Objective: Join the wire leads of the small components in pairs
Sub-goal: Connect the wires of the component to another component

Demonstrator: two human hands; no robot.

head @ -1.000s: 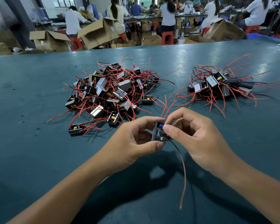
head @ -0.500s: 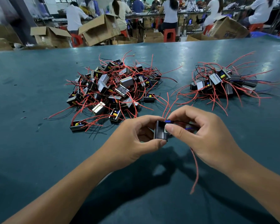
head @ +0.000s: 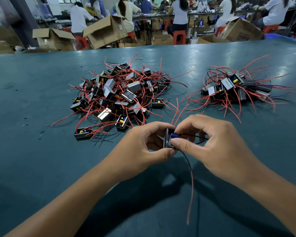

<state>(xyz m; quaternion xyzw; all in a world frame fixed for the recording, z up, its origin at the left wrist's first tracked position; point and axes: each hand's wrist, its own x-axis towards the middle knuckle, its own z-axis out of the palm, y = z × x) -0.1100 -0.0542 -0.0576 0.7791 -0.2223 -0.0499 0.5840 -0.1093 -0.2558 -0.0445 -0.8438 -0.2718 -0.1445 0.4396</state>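
Observation:
A small black component (head: 169, 139) with a blue part sits between both hands just above the green table (head: 32, 151). My left hand (head: 140, 147) grips its left side with thumb and forefinger. My right hand (head: 210, 146) pinches its right side, where thin dark leads run off under the fingers. A red wire (head: 190, 189) hangs from the component down toward me. A large pile of components with red leads (head: 120, 94) lies behind my left hand. A smaller pile (head: 234, 89) lies at the right.
One loose component (head: 83, 133) lies at the near left edge of the large pile. Beyond the table's far edge stand open cardboard boxes (head: 104, 31), red stools and several people at benches.
My right hand has shifted its fingers on the component, and dark leads now show under them. The hanging red wire has swung and now hangs straighter. The hands have hardly moved.

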